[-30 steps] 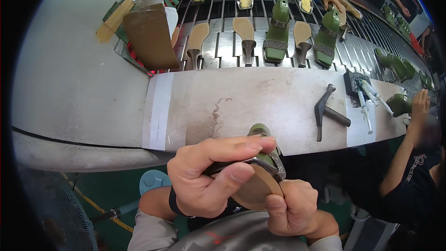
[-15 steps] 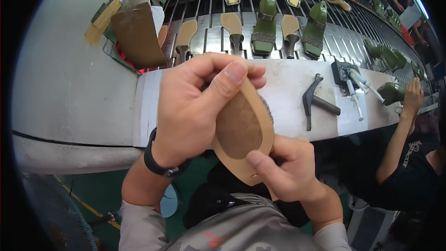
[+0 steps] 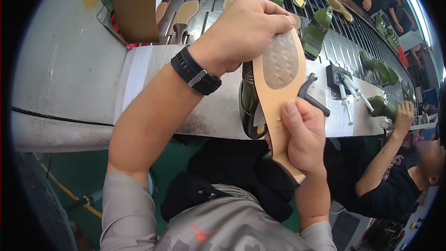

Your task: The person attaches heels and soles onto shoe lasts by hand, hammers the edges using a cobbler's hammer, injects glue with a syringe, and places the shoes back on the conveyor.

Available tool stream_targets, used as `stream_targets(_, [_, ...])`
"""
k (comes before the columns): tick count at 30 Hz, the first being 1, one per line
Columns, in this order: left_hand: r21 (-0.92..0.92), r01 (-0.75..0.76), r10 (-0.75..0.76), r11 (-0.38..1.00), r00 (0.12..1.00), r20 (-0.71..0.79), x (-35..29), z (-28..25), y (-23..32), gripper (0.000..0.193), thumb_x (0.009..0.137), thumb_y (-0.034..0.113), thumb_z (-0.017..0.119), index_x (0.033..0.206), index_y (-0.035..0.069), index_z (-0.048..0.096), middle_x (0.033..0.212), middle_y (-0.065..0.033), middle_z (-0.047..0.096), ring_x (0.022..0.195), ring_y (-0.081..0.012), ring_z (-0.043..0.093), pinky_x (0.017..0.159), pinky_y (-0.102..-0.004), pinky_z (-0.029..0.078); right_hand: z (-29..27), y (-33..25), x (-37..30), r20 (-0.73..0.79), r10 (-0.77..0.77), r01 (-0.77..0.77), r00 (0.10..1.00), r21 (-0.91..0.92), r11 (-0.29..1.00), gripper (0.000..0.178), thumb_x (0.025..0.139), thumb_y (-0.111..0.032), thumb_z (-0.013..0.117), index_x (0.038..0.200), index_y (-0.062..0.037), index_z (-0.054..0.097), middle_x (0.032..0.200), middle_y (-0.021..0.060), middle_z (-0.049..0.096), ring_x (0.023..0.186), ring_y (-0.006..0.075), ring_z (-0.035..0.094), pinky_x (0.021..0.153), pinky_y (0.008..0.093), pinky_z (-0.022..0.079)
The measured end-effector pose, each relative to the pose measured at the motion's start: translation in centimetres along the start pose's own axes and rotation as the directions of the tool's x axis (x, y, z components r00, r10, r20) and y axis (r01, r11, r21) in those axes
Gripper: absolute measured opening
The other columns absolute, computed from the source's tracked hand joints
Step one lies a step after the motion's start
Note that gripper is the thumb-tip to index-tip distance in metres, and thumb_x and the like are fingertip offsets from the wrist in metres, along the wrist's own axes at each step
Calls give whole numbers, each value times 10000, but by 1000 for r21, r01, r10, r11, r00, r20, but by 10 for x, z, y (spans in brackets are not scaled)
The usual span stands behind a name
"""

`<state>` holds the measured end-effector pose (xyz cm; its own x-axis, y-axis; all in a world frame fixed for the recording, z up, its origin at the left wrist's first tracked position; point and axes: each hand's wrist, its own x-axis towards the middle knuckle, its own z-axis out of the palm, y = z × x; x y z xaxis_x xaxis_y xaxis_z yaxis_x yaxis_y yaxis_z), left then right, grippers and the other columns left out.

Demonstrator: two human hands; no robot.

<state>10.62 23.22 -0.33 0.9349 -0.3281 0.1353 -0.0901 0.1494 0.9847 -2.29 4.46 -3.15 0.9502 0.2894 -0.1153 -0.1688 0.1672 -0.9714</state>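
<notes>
Right of centre, the right hand [image 3: 304, 135] grips the tan sole [image 3: 275, 101], thumb on its face; the fingers of the left hand [image 3: 253, 32] close around its upper end. Compared with the earlier frame, more of its length shows. Green straps [image 3: 250, 97] appear along its left edge. Farther right, syringes [image 3: 346, 104] rest at a dark holder [image 3: 332, 74].

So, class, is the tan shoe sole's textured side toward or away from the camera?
Toward: the shoe sole shows its textured patch below the left hand.

Tan sole [image 3: 273, 109], diamond-patterned inset [image 3: 280, 62]; black wristband [image 3: 189, 69].
</notes>
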Motion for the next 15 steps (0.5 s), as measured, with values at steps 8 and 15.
stream_targets(8, [8,-36,36,999,999,37,-6,-18,1,306,1044,171,635,1210,-81,685,1159,-185,757,1018,-213,756,916,-324,611,20,18,7,-39,-58,59,998,22,998,319,1120,-235,576,1020,46,689,835,34,692,688,45,597,589,239,491])
stream_targets(15, [82,-25,31,996,997,-68,-34,-37,9,310,1050,194,630,1226,-59,663,1111,-188,758,1000,-246,765,897,-342,622,40,14,15,24,-225,215,974,-410,886,338,1043,-183,674,776,3,580,588,168,565,463,250,544,487,389,443])
